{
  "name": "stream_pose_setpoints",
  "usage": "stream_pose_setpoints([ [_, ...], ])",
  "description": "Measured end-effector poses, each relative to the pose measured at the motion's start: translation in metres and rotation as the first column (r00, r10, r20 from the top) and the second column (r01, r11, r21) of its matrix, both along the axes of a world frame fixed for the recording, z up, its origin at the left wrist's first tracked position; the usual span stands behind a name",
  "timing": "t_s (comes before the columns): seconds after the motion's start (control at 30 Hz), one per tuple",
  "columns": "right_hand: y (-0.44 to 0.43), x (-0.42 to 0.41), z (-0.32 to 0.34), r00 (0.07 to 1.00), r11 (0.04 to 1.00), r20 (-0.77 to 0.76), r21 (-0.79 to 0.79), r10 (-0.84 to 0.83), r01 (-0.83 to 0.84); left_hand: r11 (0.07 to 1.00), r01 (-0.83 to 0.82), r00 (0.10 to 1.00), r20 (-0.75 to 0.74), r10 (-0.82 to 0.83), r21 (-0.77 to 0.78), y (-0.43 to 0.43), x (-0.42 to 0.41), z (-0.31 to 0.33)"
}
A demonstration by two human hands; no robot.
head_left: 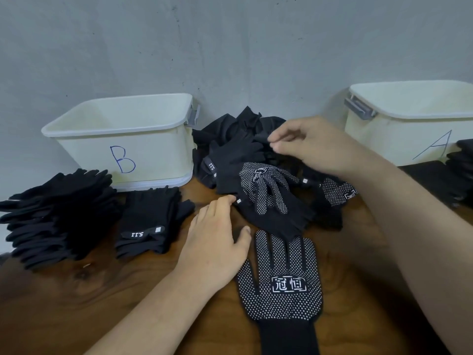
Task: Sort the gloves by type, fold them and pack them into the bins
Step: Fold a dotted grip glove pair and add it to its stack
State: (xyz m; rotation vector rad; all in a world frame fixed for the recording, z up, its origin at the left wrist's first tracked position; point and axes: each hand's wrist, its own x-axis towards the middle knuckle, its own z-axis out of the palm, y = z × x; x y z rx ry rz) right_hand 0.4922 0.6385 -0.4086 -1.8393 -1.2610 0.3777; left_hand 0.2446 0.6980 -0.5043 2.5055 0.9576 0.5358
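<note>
The step in hand, as we read it, is drawing one glove out of the unsorted heap (238,134) that lies just right of bin B (122,147), against the wall. The right hand (314,147) reaches over that heap, and its fingers (274,137) are pressed together with the thumb, pinching a fold of a plain glove (259,137) at the top of the heap. We cannot tell how much of that glove is caught under its neighbours.

To do this well, we would lift slowly and straight up so the glove comes away alone. The left hand (217,239) can hold down whatever wants to follow. Once the palm side shows, the type is easy to read: dots or none. Soft knit clings to itself, so a quick tug would likely drag a second glove along.

The left hand lies in front of bin B and to its right, palm down. Its fingers (225,201) are loosely spread and grip nothing. The forefinger tip touches the near edge of the heap beside a small white tag, and the thumb rests on the tabletop (76,303).

A dotted glove on the heap (266,188) lies between the two hands, touched by neither as far as we can see. A flat dotted glove (281,278) lies further forward of bin B, just beside the left thumb. Plain gloves are stacked (58,208) in front of bin B, with a folded set (151,219) next to them. Bin A (409,124) stands well right of bin B.
</note>
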Motion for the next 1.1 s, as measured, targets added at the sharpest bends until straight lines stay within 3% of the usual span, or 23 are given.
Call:
stream_pose_setpoints([
  [0.2,0.01,-0.039,-0.027,0.929,0.973,0.364,-0.23,0.06,0.027,0.996,0.06,0.997,-0.052,-0.056,0.071,-0.001,-0.003,0.0],
  [0.3,0.012,-0.036,-0.035,0.906,0.99,0.424,-0.122,-0.017,0.076,0.993,0.086,0.992,-0.1,-0.078,0.082,-0.001,-0.002,0.0],
  [0.37,0.011,-0.031,-0.033,0.94,0.997,0.338,-0.042,-0.048,0.066,0.992,0.091,0.988,-0.133,-0.079,0.089,-0.001,0.0,0.0],
  [0.47,0.01,-0.027,-0.023,0.992,0.986,0.079,0.144,-0.102,0.089,0.993,0.079,0.986,-0.151,-0.066,0.084,-0.001,0.002,0.002],
  [0.57,0.009,-0.018,-0.006,0.973,0.906,-0.142,0.36,-0.183,0.223,0.993,0.068,0.989,-0.14,-0.055,0.096,-0.001,0.004,0.003],
  [0.63,0.004,-0.006,0.008,0.952,0.86,-0.233,0.425,-0.197,0.282,0.994,0.064,0.992,-0.115,-0.053,0.089,-0.001,0.004,0.002],
  [0.9,-0.01,0.004,0.024,0.938,0.907,-0.262,0.295,-0.227,0.302,0.994,0.087,0.992,-0.102,-0.08,0.063,0.004,0.012,0.009],
  [1.1,-0.022,0.01,0.039,0.915,0.863,-0.311,0.351,-0.258,0.363,0.95,0.228,0.932,-0.331,-0.149,0.214,0.033,0.033,0.026],
])
